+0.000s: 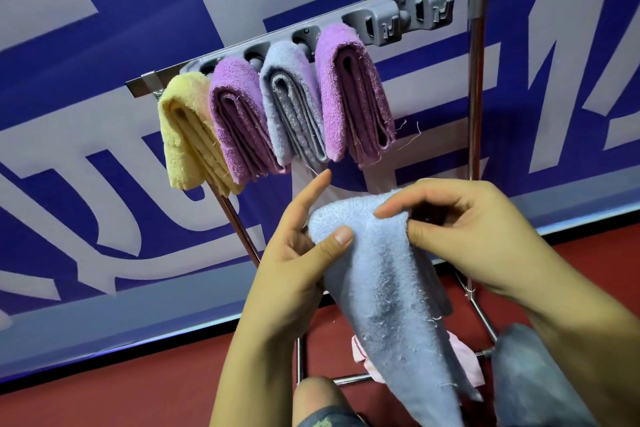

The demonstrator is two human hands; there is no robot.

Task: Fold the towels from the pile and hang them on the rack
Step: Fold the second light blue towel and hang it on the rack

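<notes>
A blue wall banner (pixel 86 55) with large pale lettering stands behind — below it, dark red floor (pixel 138 392).

Both hands (pixel 301 253) (pixel 464 236) pinch a blue towel (pixel 384 288) below the rack (pixel 408 15).

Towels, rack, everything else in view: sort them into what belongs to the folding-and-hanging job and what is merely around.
Belongs to the job:
- light blue towel, held by left hand and right hand
- rack
- hung yellow towel, two purple towels, grey-blue towel
- pink cloth below

Merely around:
- blue lettered wall
- red floor
</notes>
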